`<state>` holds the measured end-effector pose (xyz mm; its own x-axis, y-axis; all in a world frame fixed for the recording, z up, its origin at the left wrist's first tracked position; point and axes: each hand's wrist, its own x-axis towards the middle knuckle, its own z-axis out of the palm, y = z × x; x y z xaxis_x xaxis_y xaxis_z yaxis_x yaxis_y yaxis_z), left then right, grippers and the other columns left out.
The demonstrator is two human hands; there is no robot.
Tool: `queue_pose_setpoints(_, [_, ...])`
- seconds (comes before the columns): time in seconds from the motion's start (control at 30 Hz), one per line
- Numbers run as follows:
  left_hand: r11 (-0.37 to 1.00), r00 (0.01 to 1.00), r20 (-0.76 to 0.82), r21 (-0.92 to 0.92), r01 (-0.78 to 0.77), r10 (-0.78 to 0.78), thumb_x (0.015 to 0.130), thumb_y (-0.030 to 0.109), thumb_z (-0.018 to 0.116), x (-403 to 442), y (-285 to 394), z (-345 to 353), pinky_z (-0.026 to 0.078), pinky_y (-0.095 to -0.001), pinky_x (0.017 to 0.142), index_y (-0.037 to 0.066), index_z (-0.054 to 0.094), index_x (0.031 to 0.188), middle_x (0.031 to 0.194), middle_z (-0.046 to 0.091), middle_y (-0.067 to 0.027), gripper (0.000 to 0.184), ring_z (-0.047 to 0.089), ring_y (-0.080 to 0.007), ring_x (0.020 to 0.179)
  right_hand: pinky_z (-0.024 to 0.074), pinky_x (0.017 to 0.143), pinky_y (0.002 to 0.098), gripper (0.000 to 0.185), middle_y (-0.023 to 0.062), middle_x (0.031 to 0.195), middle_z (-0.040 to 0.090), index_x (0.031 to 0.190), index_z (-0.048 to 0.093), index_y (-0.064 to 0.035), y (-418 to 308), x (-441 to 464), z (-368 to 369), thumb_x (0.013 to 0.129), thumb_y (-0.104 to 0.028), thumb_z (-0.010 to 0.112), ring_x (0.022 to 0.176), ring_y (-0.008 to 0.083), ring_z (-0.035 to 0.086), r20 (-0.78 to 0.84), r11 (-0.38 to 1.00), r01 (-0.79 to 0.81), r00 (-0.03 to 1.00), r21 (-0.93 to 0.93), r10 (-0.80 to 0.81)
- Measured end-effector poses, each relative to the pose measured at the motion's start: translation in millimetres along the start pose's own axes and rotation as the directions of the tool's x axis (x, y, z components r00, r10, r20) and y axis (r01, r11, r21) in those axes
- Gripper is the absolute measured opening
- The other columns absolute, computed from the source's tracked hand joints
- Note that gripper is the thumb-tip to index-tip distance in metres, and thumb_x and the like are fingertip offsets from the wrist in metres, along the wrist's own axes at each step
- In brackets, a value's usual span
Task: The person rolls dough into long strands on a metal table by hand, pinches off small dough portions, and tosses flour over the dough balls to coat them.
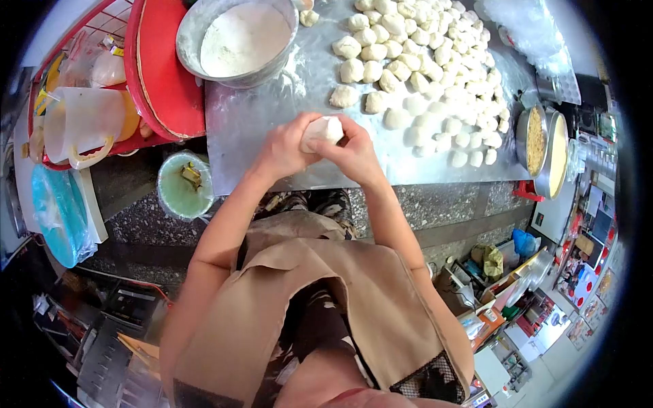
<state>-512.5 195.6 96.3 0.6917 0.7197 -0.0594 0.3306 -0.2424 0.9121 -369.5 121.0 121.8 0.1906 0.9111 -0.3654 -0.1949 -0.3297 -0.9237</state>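
Observation:
Between my two hands, just above the near edge of the metal table point(235, 146), is a pale piece of dough point(324, 129). My left hand point(287, 146) is curled around its left side, with part of the dough hidden by the fingers. My right hand point(355, 151) closes on it from the right, thumb laid across the front. Beyond my hands, many dough pieces point(408, 62) cover the table's right part. The nearer ones look round and whiter, while those farther back are rougher lumps.
A metal bowl of flour point(245, 41) stands at the back left, beside a red round board point(160, 75). At left is a plastic jug point(92, 122); below it, a green bin point(183, 185). Filled round pans point(558, 156) sit at the right edge.

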Motion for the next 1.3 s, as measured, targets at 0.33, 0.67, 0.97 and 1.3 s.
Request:
queue_pose_setpoints(0.33, [0.954,1.0,0.008,0.299,-0.005,0.003,0.071,0.025,0.073,-1,-15,30,0.052,-0.0463,0.068,0.009,0.062,0.098,0.087,0.068,-0.015,0.033,0.065,-0.0376,0.081,0.0488,0.058,0.0405,0.017,0.0134,0.081,0.058,0.087,0.061,-0.0064,27,5,24,0.076,-0.017,0.069,0.069,0.0318,0.059,-0.201,0.571,0.317,0.719,-0.757,-0.665])
queue_pose_setpoints(0.67, [0.953,0.962,0.164,-0.175,0.246,-0.218,0.078,0.014,0.073,-8,8,39,0.05,-0.0286,0.068,0.006,0.056,0.084,0.085,0.067,-0.0081,0.02,0.061,-0.0127,0.075,0.0486,0.085,0.0435,0.049,0.0212,0.11,0.058,0.121,0.052,-0.002,63,11,-46,0.078,-0.02,0.065,0.093,0.04,0.058,-0.414,0.558,-0.07,0.748,-0.827,-0.52])
queue_pose_setpoints(0.97, [0.917,0.974,0.226,-0.382,0.116,-0.029,0.075,0.016,0.076,0,17,29,0.045,-0.0346,0.094,0.005,0.052,0.115,0.13,0.055,-0.013,0.047,0.055,-0.0231,0.115,0.0496,0.066,0.026,0.036,0.0042,0.087,0.066,0.101,0.062,-0.0009,29,-26,-25,0.073,-0.018,0.076,0.075,0.0101,0.06,-0.186,0.999,-0.026,0.982,-0.02,0.022])
queue_pose_setpoints(1.3, [0.993,0.972,0.208,0.026,-0.115,0.107,0.071,0.02,0.076,9,17,79,0.052,-0.0448,0.067,0.008,0.062,0.097,0.087,0.066,-0.0178,0.031,0.064,-0.0389,0.083,0.0496,0.061,0.0401,0.014,0.0126,0.083,0.06,0.084,0.06,-0.0056,21,-46,-28,0.077,-0.013,0.069,0.073,0.0326,0.06,-0.294,0.552,0.209,0.668,-0.807,-0.684])
